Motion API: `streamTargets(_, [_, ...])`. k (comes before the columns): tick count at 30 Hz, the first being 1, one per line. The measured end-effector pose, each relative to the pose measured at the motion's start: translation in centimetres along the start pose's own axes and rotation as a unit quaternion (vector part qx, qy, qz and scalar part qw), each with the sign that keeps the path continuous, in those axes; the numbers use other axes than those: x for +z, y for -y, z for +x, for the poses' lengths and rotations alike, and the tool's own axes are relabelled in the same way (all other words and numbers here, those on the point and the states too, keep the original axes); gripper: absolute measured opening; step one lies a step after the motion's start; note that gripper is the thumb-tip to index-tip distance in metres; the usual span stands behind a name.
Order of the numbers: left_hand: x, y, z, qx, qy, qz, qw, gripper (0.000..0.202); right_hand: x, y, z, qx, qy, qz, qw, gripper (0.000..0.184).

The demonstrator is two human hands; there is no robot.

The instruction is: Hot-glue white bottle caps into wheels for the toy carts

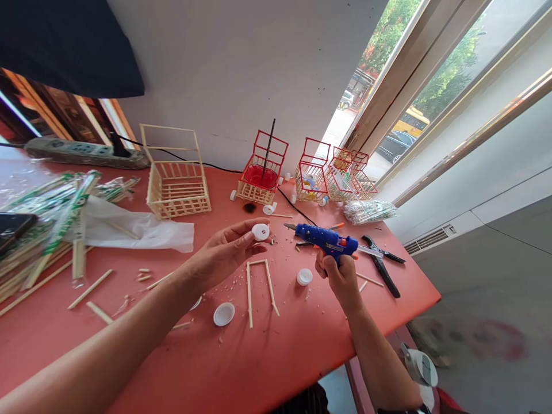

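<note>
Basically one white cap (259,234), up over the middle of the table, pinched at its edge between thumb and fingers of the left hand (228,250), lower fingers loosely curled and apart. One blue glue gun (325,234) in the right hand (340,276), fingers closed around the handle; can't tell if the trigger is pressed. Nozzle points toward the cap, not touching; one clear glue stick (370,250) pokes out the back. Below, between the hands: one three-sided stick frame (260,262), two long legs plus one crosspiece, flat on the red table (302,356). Two white lids on the table in plain view, one right of the frame (304,277), one left (223,314); another white edge shows partly behind the left forearm. Three short stubs (144,270) lie close together further left. One pair of black-handled pliers (382,267) sits right of the glue gun. Along the back: one plain stick cart (177,210), one red-trimmed cart (255,194) with one red bowl (261,177) and one dark rod (269,146), then more red-trimmed carts (311,187), overlapping, count unclear. Far left: one power strip (73,150), bagged stick bundles (64,213), too jumbled to count.
</note>
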State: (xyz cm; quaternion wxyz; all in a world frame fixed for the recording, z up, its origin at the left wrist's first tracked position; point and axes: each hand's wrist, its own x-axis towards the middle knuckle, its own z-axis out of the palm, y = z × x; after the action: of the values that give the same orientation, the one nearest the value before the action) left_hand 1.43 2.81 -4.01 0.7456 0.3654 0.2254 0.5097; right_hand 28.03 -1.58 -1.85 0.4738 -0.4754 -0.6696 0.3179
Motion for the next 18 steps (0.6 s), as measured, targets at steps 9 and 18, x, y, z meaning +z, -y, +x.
streamTargets(9, [-0.7, 0.4, 0.1, -0.007, 0.044, -0.031, 0.999, 0.031, 0.0, 0.4, -0.1, 0.002, 0.011, 0.003, 1.000, 0.056])
streamTargets(18, [0.4, -0.9, 0.2, 0.015, -0.035, 0.039, 0.999, 0.034, 0.0, 0.6, 0.0, -0.003, 0.015, -0.015, 1.000, 0.058])
